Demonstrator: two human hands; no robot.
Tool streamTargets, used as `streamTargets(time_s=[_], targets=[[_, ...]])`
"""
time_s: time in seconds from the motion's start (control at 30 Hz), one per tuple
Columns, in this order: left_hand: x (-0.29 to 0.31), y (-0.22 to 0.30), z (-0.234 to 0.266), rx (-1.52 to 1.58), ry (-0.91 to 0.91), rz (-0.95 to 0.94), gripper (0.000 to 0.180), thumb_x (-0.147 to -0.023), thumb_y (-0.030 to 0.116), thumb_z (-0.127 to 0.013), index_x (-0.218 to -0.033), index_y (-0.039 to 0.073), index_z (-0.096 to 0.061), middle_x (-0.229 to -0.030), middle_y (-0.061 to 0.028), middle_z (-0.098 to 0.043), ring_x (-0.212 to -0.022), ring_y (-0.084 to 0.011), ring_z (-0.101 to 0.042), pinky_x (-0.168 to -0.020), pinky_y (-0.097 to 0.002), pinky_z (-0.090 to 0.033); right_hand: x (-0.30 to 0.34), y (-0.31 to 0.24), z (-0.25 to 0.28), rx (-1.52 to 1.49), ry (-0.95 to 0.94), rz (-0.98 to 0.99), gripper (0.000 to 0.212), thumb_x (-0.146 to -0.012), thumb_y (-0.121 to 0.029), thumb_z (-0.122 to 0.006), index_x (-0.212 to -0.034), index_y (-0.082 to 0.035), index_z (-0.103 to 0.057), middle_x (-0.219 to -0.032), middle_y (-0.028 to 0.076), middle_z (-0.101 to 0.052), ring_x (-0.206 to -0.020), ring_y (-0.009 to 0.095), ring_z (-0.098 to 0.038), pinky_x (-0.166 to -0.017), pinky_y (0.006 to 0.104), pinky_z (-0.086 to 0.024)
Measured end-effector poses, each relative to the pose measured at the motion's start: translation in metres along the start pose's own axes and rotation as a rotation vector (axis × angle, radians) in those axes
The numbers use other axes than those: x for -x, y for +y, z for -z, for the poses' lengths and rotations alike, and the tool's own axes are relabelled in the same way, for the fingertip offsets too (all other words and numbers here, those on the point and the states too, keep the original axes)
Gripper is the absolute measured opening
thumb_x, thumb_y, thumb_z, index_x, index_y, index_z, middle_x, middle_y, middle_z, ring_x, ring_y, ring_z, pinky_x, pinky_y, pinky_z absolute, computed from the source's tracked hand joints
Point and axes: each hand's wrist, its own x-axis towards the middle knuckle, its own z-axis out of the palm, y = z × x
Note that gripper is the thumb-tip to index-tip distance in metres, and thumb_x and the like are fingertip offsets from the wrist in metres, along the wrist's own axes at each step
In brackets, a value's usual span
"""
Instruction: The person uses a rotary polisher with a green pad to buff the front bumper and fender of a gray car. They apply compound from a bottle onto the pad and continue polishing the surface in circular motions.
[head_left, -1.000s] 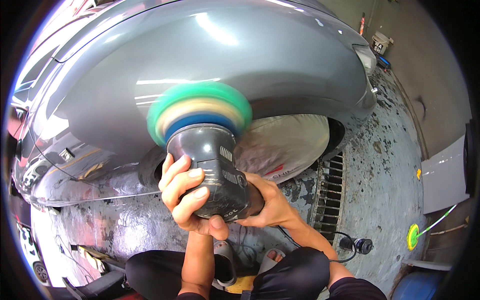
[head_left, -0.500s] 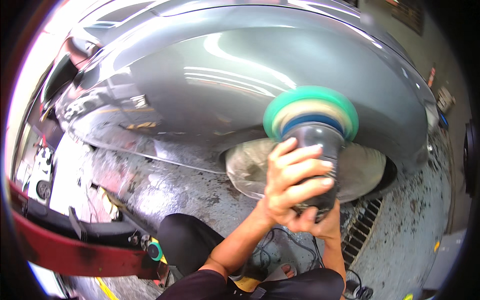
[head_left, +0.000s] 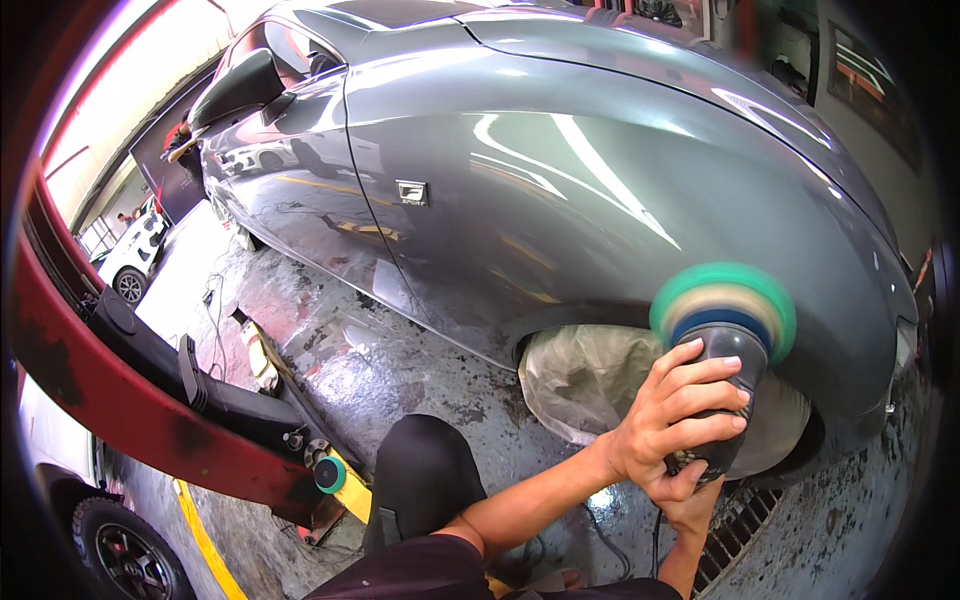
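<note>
My left hand (head_left: 682, 412) is wrapped over the body of a black polisher (head_left: 738, 352), fingers curled across its top. Lower down, my right hand (head_left: 692, 508) grips the rear end of the tool from beneath, its fingers partly hidden. A round green-rimmed pad (head_left: 775, 295), blurred by spinning, lies against the grey front fender (head_left: 600, 225) of a car, just above the wheel arch. The wheel under it is draped in a pale cloth cover (head_left: 580, 382).
A red lift post (head_left: 150, 430) with a black arm stands at my left, a small green-rimmed pad (head_left: 330, 474) near its base. Cords (head_left: 605, 540) trail on the floor beside a drain grate (head_left: 738, 540). The car's side mirror (head_left: 240, 88) juts out at far left.
The view has swung left and now takes in more of the door and lift post. Both hands and the polisher have shifted right along the fender, toward the car's front.
</note>
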Motion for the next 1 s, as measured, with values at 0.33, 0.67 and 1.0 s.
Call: streamTargets(time_s=[0.33, 0.67, 1.0], targets=[[-0.003, 0.001, -0.013, 0.033, -0.049, -0.006, 0.053, -0.084, 0.03, -0.063, -0.132, 0.01, -0.07, -0.134, -0.0158, -0.07, -0.139, -0.0436, -0.059, -0.125, -0.0641, -0.028, 0.007, 0.01, 0.025, 0.013, -0.116, 0.054, 0.082, -0.091, -0.024, -0.079, -0.159, 0.0, -0.041, -0.153, 0.013, -0.052, -0.139, 0.024, -0.054, -0.114, 0.039, -0.045], [-0.011, 0.006, -0.042, 0.09, -0.085, -0.021, 0.059, -0.075, 0.022, -0.067, -0.133, 0.009, -0.068, -0.137, -0.0141, -0.066, -0.142, -0.0403, -0.057, -0.125, -0.0637, -0.029, 0.021, 0.052, 0.066, -0.056, -0.008, -0.15, 0.09, -0.091, -0.024, -0.077, -0.166, -0.003, -0.033, -0.162, 0.011, -0.046, -0.147, 0.024, -0.049, -0.119, 0.0403, -0.043], [-0.015, 0.011, -0.063, 0.108, -0.136, -0.003, 0.058, -0.077, 0.028, -0.066, -0.132, 0.011, -0.071, -0.136, -0.0124, -0.068, -0.142, -0.0407, -0.058, -0.125, -0.0637, -0.029, 0.017, 0.048, 0.074, -0.124, 0.086, -0.106, 0.092, -0.089, -0.025, -0.079, -0.166, -0.004, -0.033, -0.162, 0.011, -0.047, -0.147, 0.024, -0.049, -0.119, 0.0405, -0.043]])
